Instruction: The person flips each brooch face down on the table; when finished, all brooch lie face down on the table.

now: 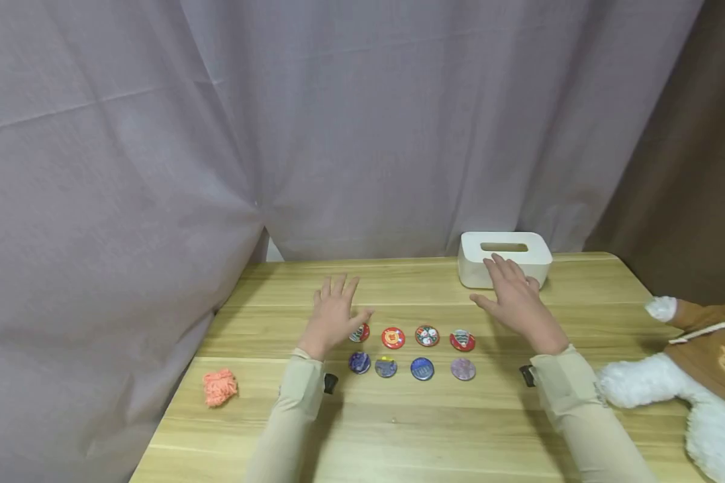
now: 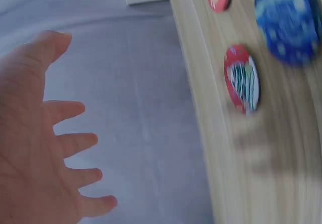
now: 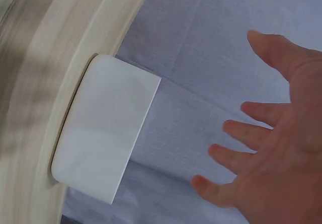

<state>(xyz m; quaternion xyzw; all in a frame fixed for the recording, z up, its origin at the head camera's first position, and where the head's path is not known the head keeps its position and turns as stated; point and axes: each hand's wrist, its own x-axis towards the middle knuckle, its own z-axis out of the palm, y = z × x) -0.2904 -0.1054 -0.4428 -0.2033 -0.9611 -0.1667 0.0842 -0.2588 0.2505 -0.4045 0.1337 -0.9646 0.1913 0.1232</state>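
Note:
My left hand (image 1: 330, 316) is raised over the table with its fingers spread, holding nothing. In the head view it overlaps the edge of a red badge with a striped tree (image 1: 360, 333). My right hand (image 1: 513, 300), fingers straight and spread, hovers in front of the white tissue box (image 1: 471, 272). Between the hands lie two rows of round badges. The far row includes a red and gold badge (image 1: 393, 338), a dark patterned badge (image 1: 427, 336) and another red one (image 1: 462, 340). Nearer are a purple badge (image 1: 359, 363), a grey-yellow one (image 1: 386, 367), a blue one (image 1: 422, 369) and a pale lilac one (image 1: 462, 369).
A clump of coral yarn (image 1: 220, 387) lies at the table's left. On the right sits a white plush toy (image 1: 646, 381) in a brown top. Grey curtain (image 1: 362, 134) hangs behind the wooden table (image 1: 387, 436) and along its left side.

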